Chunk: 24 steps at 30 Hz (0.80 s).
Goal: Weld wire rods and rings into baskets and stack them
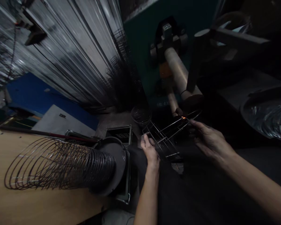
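Note:
My left hand [150, 148] is closed around one side of a thin metal wire frame [163, 137], which has long wires and cross bars. My right hand [208, 139] pinches a wire at the frame's curved far end. That end sits at the tips of a welding machine's two thick arms, an upper arm [178, 68] and a lower arm [172, 100]. A small orange glow [184, 117] shows where the wire meets the lower tip. Dark shadow hides part of the right fingers.
To the left, a row of dark wire rings [61, 165] lies above a wooden board [67, 206], beside a round dark disc [114, 162]. A crate [119, 131] stands beyond. A basin of shiny wire [269, 115] is at the right. A blue panel [42, 97] stands farther left.

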Each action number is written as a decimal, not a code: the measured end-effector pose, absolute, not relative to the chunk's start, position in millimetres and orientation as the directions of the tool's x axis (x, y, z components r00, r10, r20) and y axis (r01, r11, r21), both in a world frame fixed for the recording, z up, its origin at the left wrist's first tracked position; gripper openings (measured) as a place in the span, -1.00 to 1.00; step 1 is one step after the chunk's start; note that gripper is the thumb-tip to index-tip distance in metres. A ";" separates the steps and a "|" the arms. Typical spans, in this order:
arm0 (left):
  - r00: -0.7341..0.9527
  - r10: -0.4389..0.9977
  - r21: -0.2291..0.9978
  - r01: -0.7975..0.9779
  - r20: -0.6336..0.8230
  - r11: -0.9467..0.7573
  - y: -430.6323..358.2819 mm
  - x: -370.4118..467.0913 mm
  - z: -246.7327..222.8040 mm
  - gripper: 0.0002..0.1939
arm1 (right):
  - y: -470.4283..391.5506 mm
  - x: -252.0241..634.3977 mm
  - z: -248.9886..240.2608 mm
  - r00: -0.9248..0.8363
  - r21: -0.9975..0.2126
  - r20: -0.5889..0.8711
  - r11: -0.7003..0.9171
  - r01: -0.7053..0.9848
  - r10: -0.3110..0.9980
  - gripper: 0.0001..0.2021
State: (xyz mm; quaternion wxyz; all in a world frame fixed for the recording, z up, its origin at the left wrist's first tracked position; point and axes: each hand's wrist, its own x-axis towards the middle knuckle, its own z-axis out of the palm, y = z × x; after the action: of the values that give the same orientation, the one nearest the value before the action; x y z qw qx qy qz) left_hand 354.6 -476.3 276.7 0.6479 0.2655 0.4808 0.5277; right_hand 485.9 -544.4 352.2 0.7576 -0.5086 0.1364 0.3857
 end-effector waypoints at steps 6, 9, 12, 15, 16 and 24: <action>-0.019 0.929 0.852 -0.407 -0.368 0.329 -483.0 355.3 282.8 -0.58 | -552.8 487.4 360.3 0.599 -0.596 -0.624 0.190 -0.780 0.501 -0.90; -0.017 0.928 0.846 -0.417 -0.373 0.332 -479.9 357.9 285.0 -0.60 | -565.5 491.7 355.4 0.606 -0.612 -0.614 0.181 -0.770 0.506 -0.96; -0.037 0.937 0.855 -0.423 -0.348 0.301 -470.8 360.3 284.6 -0.59 | -574.7 497.2 349.0 0.615 -0.630 -0.615 0.162 -0.760 0.493 -0.96; -0.061 0.943 0.868 -0.415 -0.326 0.273 -462.4 359.3 285.2 -0.61 | -575.6 500.5 346.6 0.619 -0.639 -0.604 0.159 -0.753 0.502 -0.93; -0.070 0.946 0.874 -0.408 -0.317 0.263 -460.8 358.1 286.4 -0.63 | -575.1 500.8 346.9 0.619 -0.640 -0.601 0.159 -0.752 0.506 -0.92; -0.031 0.965 0.907 -0.350 -0.260 0.233 -467.2 359.5 289.6 -0.72 | -644.7 510.2 333.8 0.842 -0.926 -0.377 -0.164 -0.340 0.385 -0.85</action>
State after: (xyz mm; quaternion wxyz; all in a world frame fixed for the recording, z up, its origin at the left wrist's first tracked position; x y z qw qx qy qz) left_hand 359.5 -467.2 289.6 0.6191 0.3183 0.4830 0.5312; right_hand 510.2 -644.7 333.8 0.6465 -0.7094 -0.0158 0.2804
